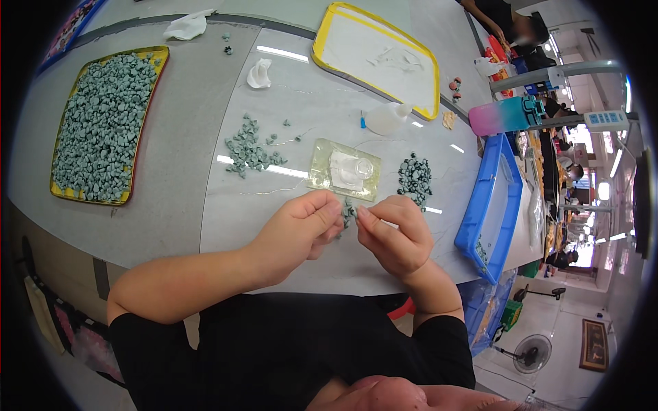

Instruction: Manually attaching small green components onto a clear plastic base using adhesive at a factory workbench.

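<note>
My left hand (308,222) and my right hand (397,233) face each other over the near part of the table, both pinched closed. Small grey-green pieces (348,211) show between the fingertips. One seems to be in my left fingers; whatever my right fingers pinch is too small to make out. Just beyond lies a yellowish translucent pad (319,171) bearing a small clear dish (363,166) and white material. Loose grey-green pieces (248,147) are scattered to its left. To its right is a tighter pile of darker pieces (415,178).
At far left, a yellow tray (127,198) is heaped with grey-green pieces. A white squeeze bottle (387,119), crumpled tissue (259,74) and a yellow-rimmed tray (435,82) lie farther back. A blue bin (473,222) and pink-and-teal bottle (499,116) stand right. Other people are in the background.
</note>
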The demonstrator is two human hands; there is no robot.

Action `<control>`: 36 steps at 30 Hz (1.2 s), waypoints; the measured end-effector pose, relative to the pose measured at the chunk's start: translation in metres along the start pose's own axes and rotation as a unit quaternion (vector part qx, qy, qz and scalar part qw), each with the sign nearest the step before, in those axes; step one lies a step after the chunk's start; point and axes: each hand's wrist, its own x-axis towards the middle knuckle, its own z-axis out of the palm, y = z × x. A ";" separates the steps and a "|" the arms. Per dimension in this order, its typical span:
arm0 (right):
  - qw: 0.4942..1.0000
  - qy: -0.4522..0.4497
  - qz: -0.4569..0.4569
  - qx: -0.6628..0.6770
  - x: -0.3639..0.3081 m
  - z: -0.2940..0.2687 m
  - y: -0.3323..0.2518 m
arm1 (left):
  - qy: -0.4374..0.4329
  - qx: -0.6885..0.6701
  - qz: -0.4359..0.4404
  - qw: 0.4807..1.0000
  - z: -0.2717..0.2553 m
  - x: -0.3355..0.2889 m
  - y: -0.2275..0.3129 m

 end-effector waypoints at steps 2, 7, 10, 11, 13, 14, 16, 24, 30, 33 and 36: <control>1.000 -0.006 0.003 0.002 0.001 0.000 -0.003 | -0.006 -0.001 -0.008 1.000 0.001 -0.002 0.003; 1.000 -0.016 -0.011 0.002 0.004 0.003 -0.005 | -0.017 -0.009 -0.022 1.000 -0.003 -0.008 0.003; 0.999 -0.008 -0.040 0.012 0.004 0.008 -0.004 | -0.017 -0.019 -0.024 0.999 -0.002 -0.011 0.003; 0.999 0.002 -0.053 0.008 0.004 0.010 -0.004 | -0.017 -0.019 -0.015 1.000 0.000 -0.012 0.004; 0.998 0.011 -0.065 0.005 0.005 0.013 -0.006 | -0.016 -0.019 -0.006 1.000 0.001 -0.014 0.004; 0.997 0.019 -0.074 -0.006 0.006 0.014 -0.007 | -0.017 -0.013 0.004 1.000 0.001 -0.015 0.004; 0.996 0.027 -0.082 -0.017 0.006 0.015 -0.010 | -0.017 -0.007 0.013 1.000 0.001 -0.017 0.003; 0.986 0.066 0.115 0.101 0.006 0.024 -0.017 | 0.018 0.097 0.113 0.989 0.002 -0.019 -0.001; 0.985 0.070 0.130 0.085 0.007 0.026 -0.018 | 0.021 0.082 0.077 0.993 0.001 -0.022 0.002; 0.988 0.057 0.117 0.087 0.006 0.025 -0.015 | 0.021 0.102 0.085 0.991 0.001 -0.021 0.002; 0.989 0.051 0.115 0.081 0.005 0.024 -0.014 | 0.011 0.111 0.096 0.989 0.000 -0.021 0.001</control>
